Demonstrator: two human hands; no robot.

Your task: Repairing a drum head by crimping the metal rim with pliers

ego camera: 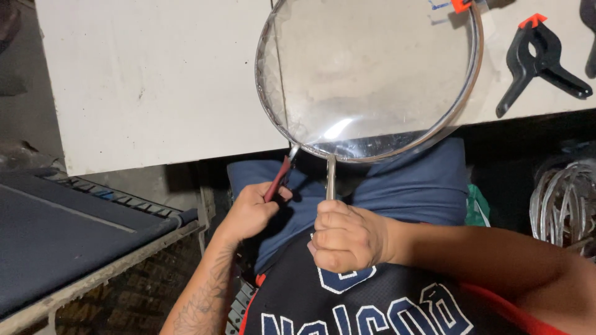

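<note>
So around us we've got a white worktable [155, 80] with a scuffed, smudgy top, and over on its right side sits a black spring clamp [539, 65] with an orange tip. Another orange-tipped clamp [460, 5] peeks in at the top edge, right by the rim. Down to the left there's a dark padded cot [74, 229] on a metal frame, and off to the right a bundle of shiny wire coils [565, 198] in the shadows. Nothing sits between our hands and the work.

The thing we're holding is a big round wire-mesh skimmer [369, 74]. Its long axis runs pretty much straight up and down in the view, handle toward us, bowl pointing away and lying over the table edge. The rim is a bright metal hoop, the mesh fine and see-through, and the handle is a thin metal rod.

Our right hand [347, 236] is a closed fist wrapped around that handle. Our left hand [251, 211] is curled tight on red-handled pliers [279, 180], the nose touching the rim at its lower left.
</note>
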